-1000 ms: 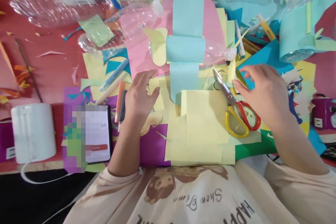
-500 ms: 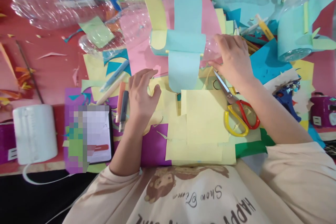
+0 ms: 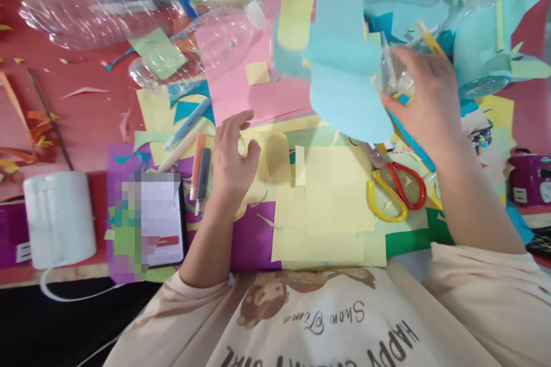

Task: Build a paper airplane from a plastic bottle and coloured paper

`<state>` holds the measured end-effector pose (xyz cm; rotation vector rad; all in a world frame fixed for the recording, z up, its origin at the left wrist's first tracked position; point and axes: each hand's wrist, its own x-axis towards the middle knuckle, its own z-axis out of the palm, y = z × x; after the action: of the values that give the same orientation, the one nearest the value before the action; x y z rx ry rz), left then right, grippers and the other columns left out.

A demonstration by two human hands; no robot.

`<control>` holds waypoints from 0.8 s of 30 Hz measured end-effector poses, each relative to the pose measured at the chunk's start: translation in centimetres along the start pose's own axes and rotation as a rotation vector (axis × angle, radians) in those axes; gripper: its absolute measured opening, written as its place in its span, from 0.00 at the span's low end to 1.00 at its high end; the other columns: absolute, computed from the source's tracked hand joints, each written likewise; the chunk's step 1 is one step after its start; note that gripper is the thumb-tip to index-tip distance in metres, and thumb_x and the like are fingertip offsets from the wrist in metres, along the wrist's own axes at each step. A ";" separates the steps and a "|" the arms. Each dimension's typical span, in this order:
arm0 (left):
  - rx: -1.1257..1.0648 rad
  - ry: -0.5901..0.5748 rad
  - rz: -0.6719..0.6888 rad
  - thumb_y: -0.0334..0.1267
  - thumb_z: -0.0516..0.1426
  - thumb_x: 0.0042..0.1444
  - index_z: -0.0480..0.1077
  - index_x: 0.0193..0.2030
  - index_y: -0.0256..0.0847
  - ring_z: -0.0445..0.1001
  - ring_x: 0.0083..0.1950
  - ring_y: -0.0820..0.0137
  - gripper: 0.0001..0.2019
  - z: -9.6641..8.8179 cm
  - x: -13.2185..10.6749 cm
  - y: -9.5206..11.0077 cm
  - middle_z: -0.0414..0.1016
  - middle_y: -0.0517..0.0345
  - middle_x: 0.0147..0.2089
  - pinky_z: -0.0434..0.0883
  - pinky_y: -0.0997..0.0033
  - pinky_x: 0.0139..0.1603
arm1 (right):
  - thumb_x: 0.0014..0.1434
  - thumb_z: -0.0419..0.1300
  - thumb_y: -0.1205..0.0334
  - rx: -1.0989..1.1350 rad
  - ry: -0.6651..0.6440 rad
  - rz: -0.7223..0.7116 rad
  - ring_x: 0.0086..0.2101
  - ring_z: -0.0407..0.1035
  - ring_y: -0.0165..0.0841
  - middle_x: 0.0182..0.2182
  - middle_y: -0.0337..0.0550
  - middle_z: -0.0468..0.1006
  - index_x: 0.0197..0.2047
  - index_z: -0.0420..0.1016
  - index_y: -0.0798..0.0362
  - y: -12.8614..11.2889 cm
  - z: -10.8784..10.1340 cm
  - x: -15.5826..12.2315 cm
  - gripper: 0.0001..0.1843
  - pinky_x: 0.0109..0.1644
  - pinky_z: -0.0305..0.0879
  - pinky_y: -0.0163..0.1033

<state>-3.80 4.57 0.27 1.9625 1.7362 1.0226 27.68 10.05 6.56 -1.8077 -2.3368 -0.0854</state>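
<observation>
My right hand (image 3: pixel 428 100) grips the clear end of a plastic bottle (image 3: pixel 394 71) between thumb and fingers. The bottle is wrapped in light blue paper, with blue paper wings (image 3: pixel 344 97) and a yellow paper strip (image 3: pixel 301 0) sticking out. Its far end is partly hidden behind the yellow strip. My left hand (image 3: pixel 236 152) holds nothing; its fingers are curved and apart from the thumb, beside an orange marker (image 3: pixel 198 163) and a dark grey marker (image 3: pixel 204 175). Scissors (image 3: pixel 390 186) with red and yellow handles lie below my right hand, their tips covered by the wing.
Yellow paper sheets (image 3: pixel 340 189) lie in front of me and pink paper (image 3: pixel 267 97) beyond. A capped clear bottle (image 3: pixel 228 34) rests at the back. Another blue-wrapped bottle (image 3: pixel 482 51) stands at right. A phone (image 3: pixel 163 218) and a white device (image 3: pixel 60 218) are at left.
My right hand has moved right with the wrapped bottle, which is now turned and tilted. A small yellow square and the capped bottle behind it have come into sight. My left hand has barely moved.
</observation>
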 end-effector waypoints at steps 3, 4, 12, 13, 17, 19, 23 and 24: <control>-0.140 -0.028 0.029 0.34 0.55 0.56 0.63 0.60 0.48 0.73 0.56 0.63 0.24 0.1 -0.4 0.3 0.72 0.52 0.58 0.71 0.59 0.57 | 0.63 0.59 0.56 0.024 -0.024 -0.074 0.57 0.65 0.45 0.58 0.50 0.72 0.63 0.62 0.52 -0.4 0.9 -2.1 0.27 0.59 0.63 0.51; -0.209 -0.043 0.042 0.38 0.55 0.59 0.61 0.63 0.50 0.71 0.60 0.62 0.24 0.2 -0.5 0.4 0.69 0.52 0.61 0.69 0.57 0.61 | 0.63 0.58 0.57 0.036 -0.015 -0.096 0.57 0.65 0.45 0.59 0.50 0.72 0.62 0.62 0.52 -0.7 1.2 -2.7 0.26 0.58 0.64 0.52; -0.304 -0.136 0.058 0.58 0.56 0.57 0.52 0.67 0.53 0.63 0.67 0.55 0.33 1.4 -1.0 0.3 0.61 0.49 0.66 0.66 0.53 0.64 | 0.65 0.55 0.62 0.098 0.036 -0.146 0.59 0.65 0.46 0.60 0.52 0.71 0.60 0.65 0.52 -2.3 2.6 -4.9 0.20 0.60 0.64 0.54; -0.276 -0.122 0.042 0.57 0.56 0.57 0.53 0.66 0.52 0.63 0.67 0.56 0.32 1.5 -1.0 0.2 0.62 0.48 0.66 0.67 0.53 0.63 | 0.65 0.54 0.63 0.112 0.017 -0.135 0.60 0.65 0.45 0.61 0.51 0.70 0.61 0.64 0.50 -2.5 2.5 -5.0 0.21 0.60 0.64 0.54; -0.288 -0.087 0.005 0.54 0.56 0.59 0.57 0.63 0.51 0.65 0.65 0.57 0.28 1.4 -0.9 0.0 0.64 0.49 0.64 0.68 0.55 0.61 | 0.67 0.51 0.63 0.258 -0.027 -0.118 0.64 0.59 0.39 0.66 0.49 0.63 0.66 0.57 0.45 -2.7 1.0 -6.4 0.25 0.63 0.64 0.49; -0.319 -0.093 -0.013 0.52 0.57 0.59 0.57 0.63 0.50 0.66 0.65 0.58 0.27 1.3 -1.0 0.0 0.64 0.48 0.64 0.69 0.56 0.61 | 0.66 0.52 0.63 0.286 0.029 -0.055 0.66 0.57 0.38 0.67 0.52 0.61 0.67 0.57 0.45 -2.0 0.1 -7.8 0.26 0.65 0.62 0.46; -0.376 -0.104 -0.065 0.52 0.58 0.57 0.58 0.62 0.53 0.66 0.65 0.57 0.27 1.2 -0.9 0.2 0.64 0.49 0.64 0.71 0.55 0.59 | 0.60 0.57 0.61 0.126 0.185 0.313 0.61 0.63 0.46 0.61 0.60 0.68 0.62 0.65 0.52 1.6 -1.5 -11.8 0.26 0.63 0.62 0.50; -0.391 -0.097 -0.076 0.52 0.59 0.57 0.58 0.61 0.54 0.66 0.65 0.57 0.27 1.2 -0.9 0.2 0.65 0.50 0.64 0.71 0.54 0.58 | 0.58 0.58 0.59 0.073 0.139 0.459 0.59 0.65 0.50 0.58 0.62 0.70 0.62 0.65 0.54 2.8 -1.8 -12.7 0.29 0.61 0.63 0.52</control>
<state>-2.81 3.89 -0.70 1.6594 1.4191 1.1209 33.67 -1.67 5.87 -2.1691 -1.7600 -0.0583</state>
